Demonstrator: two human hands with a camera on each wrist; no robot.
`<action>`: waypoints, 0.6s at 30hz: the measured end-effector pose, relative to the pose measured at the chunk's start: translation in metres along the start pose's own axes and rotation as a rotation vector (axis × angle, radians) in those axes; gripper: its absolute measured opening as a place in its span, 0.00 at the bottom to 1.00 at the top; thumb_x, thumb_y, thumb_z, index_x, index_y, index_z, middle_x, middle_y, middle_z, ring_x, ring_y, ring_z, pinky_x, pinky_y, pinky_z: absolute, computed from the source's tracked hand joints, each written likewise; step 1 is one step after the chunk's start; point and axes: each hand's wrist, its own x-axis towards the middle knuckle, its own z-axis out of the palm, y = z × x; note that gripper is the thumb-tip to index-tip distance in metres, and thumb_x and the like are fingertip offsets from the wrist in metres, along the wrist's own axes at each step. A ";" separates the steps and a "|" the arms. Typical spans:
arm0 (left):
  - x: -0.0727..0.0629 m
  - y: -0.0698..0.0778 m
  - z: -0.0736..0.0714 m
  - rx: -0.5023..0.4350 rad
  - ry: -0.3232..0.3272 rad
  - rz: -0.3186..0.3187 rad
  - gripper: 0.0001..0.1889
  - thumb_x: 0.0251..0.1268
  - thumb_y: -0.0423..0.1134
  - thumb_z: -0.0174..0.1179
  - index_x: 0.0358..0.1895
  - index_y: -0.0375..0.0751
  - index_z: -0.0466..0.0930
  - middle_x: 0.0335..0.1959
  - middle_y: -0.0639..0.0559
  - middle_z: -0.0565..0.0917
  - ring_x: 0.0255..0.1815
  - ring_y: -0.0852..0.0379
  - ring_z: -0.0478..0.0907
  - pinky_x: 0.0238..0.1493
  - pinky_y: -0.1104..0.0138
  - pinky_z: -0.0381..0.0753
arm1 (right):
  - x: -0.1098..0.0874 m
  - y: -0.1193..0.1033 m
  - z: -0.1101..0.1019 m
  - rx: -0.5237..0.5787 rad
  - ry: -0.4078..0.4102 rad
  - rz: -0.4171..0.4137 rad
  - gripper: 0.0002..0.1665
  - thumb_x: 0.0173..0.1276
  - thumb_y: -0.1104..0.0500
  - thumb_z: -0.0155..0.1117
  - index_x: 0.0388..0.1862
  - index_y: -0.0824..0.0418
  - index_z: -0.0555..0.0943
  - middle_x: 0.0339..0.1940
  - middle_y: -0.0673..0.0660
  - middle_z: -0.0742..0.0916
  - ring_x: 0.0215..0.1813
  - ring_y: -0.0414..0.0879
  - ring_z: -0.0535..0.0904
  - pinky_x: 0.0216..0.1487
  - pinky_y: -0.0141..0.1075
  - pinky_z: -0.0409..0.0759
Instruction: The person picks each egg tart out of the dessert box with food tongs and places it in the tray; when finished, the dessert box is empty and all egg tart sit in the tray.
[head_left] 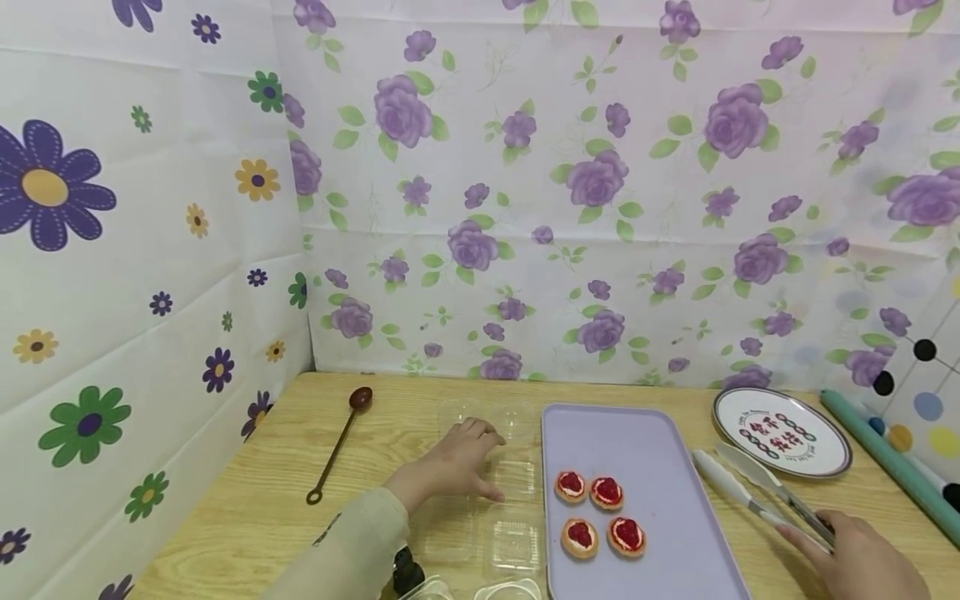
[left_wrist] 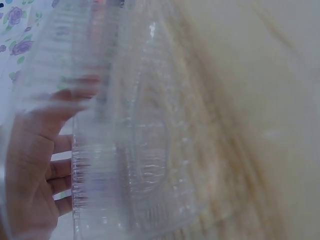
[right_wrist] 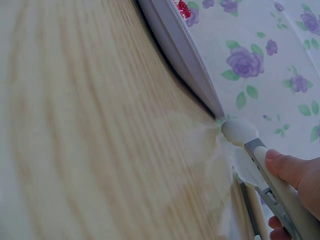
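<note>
In the head view my left hand [head_left: 459, 461] reaches over clear plastic containers [head_left: 515, 543], fingers extended and thumb apart. The left wrist view shows that hand [left_wrist: 30, 170] partly through clear ribbed plastic [left_wrist: 145, 150], which fills much of the picture. My right hand [head_left: 870, 554] grips the handle end of tongs [head_left: 723, 478] with pale tips, their arms spread apart beside the tray. Seen from the right wrist, the thumb [right_wrist: 290, 170] lies along one arm of the tongs [right_wrist: 280, 187]. Several small red-topped tarts [head_left: 607, 492] sit on the lilac tray [head_left: 622, 437], between the hands.
A dark brown long-handled spoon [head_left: 361, 398] lies on the wooden table [head_left: 247, 517] at left. Behind the tongs is a white plate [head_left: 806, 462] with red lettering. A teal roll [head_left: 892, 467] runs along the right edge. Flowered cloth [head_left: 480, 200] hangs behind the table.
</note>
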 end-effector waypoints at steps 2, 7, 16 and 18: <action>0.000 0.000 0.000 0.001 0.000 -0.002 0.42 0.44 0.64 0.70 0.63 0.46 0.72 0.62 0.50 0.72 0.66 0.51 0.65 0.70 0.55 0.64 | 0.001 0.001 0.000 -0.001 -0.007 0.005 0.68 0.50 0.16 0.49 0.53 0.82 0.71 0.33 0.69 0.82 0.33 0.58 0.81 0.33 0.50 0.78; 0.000 0.000 0.000 0.008 0.002 -0.003 0.42 0.44 0.64 0.70 0.63 0.46 0.72 0.61 0.50 0.72 0.66 0.51 0.65 0.70 0.55 0.64 | 0.002 0.004 0.002 -0.006 -0.036 -0.016 0.67 0.48 0.17 0.52 0.52 0.82 0.71 0.29 0.63 0.81 0.32 0.52 0.78 0.33 0.49 0.78; -0.001 0.002 -0.002 0.009 0.006 0.003 0.42 0.44 0.64 0.70 0.63 0.46 0.72 0.61 0.49 0.73 0.66 0.50 0.65 0.69 0.55 0.65 | 0.001 0.007 0.007 -0.027 -0.042 -0.096 0.54 0.54 0.20 0.52 0.36 0.75 0.75 0.21 0.55 0.75 0.27 0.48 0.73 0.30 0.45 0.74; -0.002 0.002 -0.002 0.016 0.010 0.002 0.42 0.44 0.64 0.70 0.63 0.46 0.72 0.61 0.49 0.73 0.66 0.50 0.66 0.69 0.55 0.65 | 0.001 0.007 0.008 -0.044 -0.042 -0.097 0.55 0.53 0.20 0.52 0.37 0.76 0.75 0.22 0.56 0.76 0.27 0.48 0.75 0.31 0.46 0.75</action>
